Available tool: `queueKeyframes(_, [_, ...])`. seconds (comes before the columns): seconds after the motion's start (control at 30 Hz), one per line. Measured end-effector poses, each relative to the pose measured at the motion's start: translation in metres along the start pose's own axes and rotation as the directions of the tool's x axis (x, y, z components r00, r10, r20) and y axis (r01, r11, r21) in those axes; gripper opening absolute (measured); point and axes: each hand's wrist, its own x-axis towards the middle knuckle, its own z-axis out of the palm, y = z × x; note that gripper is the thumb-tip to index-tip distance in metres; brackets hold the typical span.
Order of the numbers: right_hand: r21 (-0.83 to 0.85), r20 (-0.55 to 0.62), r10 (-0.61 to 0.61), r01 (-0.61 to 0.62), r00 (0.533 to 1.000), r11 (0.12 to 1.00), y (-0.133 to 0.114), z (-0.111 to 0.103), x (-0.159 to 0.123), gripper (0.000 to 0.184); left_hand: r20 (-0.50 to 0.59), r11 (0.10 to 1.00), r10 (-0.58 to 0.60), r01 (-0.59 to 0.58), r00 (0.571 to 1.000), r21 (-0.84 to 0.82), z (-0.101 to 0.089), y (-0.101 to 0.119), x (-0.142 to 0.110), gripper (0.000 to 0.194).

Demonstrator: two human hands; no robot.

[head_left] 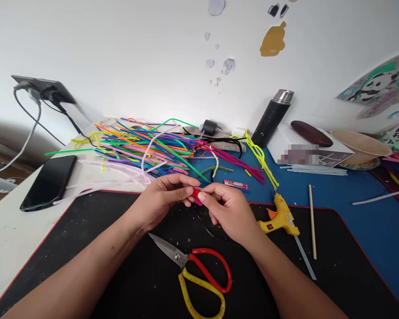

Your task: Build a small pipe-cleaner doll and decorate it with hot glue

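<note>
My left hand and my right hand meet above the black mat, fingertips pinched together on a small red and pink pipe-cleaner piece. Most of that piece is hidden by my fingers. Behind the hands lies a big pile of coloured pipe cleaners. Scissors with red and yellow handles lie on the mat just below my hands, blades pointing left.
A yellow glue gun and a thin wooden stick lie right of my right hand. A black phone rests at the left. A black flask, a white box and a paper bowl stand at the back right.
</note>
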Motion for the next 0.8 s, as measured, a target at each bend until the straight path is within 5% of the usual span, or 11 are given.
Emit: queueKeyframes(0.8, [0.258, 0.061, 0.032, -0.047, 0.998, 0.965, 0.009, -0.006, 0.005, 0.034, 0.14, 0.895, -0.139, 0.185, 0.98, -0.407, 0.001, -0.012, 0.001, 0.03])
